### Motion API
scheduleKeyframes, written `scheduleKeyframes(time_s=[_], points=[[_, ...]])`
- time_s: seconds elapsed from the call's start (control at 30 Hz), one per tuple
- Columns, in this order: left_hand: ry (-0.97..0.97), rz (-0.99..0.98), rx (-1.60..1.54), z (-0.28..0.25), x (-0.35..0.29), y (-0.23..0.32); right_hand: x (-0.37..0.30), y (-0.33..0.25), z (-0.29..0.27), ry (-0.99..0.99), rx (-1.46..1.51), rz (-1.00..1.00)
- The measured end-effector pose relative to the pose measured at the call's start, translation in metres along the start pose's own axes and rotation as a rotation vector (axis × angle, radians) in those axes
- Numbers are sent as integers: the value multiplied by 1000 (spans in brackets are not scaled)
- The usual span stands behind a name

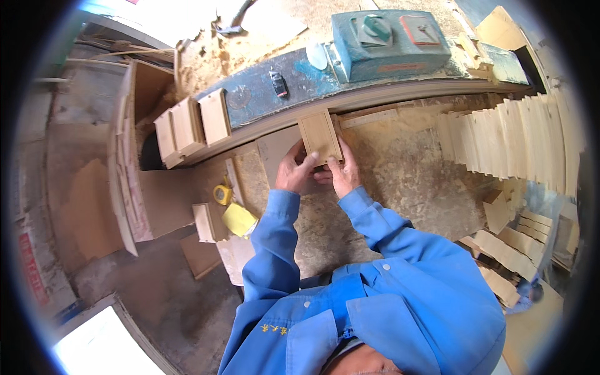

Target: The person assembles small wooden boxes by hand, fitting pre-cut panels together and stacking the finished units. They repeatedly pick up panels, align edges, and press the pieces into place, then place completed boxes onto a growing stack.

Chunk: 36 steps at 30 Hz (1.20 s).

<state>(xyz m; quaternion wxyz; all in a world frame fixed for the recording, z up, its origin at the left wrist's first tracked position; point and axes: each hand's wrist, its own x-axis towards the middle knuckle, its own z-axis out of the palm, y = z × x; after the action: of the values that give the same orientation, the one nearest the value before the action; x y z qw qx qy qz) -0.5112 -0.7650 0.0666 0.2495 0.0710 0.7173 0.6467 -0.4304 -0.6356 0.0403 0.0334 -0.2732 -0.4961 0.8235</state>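
Between my hands is a small pale wooden panel (319, 134) with a thin line running inside its edges. My left hand (296, 169) closes on its lower left corner, thumb on top. On the other side my right hand (342, 170) grips the lower right edge, its thumb also on the face. The panel's far end lies against the long wooden rail (269, 128) in front of the blue machine bed (256, 87). Most of the fingers are hidden under the panel.
Similar wooden pieces (215, 117) sit at the rail's left end. A green switch box (390, 47) stands on the machine. Many wooden boards (512, 137) are lined up at right. A yellow tape measure (222, 194) and yellow pad (239, 220) lie at left. Sawdust covers the back.
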Motion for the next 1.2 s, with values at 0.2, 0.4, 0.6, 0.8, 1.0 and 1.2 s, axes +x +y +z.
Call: scheduleKeyframes(time_s=[0.2, 0.4, 0.6, 0.8, 1.0, 1.2], points=[[41, -298, 19, -9, 24, 13, -9, 4, 1, 37, -1, 12], [90, -262, -85, 8, 16, 23, -17, 13, -12, 44, 30, -90], [184, 170, 53, 25, -30, 15, -22, -17, -63, -50, -439, -217], [143, 247, 81, 28, -46, 19, -17, -67, -56, -246, -288, -465], [109, 151, -95, 12, -30, 19, 27, -71, -45, -491, -174, -229], [119, -87, -183, -9, 1, 15, 63, -55, -30, -446, -123, -9]])
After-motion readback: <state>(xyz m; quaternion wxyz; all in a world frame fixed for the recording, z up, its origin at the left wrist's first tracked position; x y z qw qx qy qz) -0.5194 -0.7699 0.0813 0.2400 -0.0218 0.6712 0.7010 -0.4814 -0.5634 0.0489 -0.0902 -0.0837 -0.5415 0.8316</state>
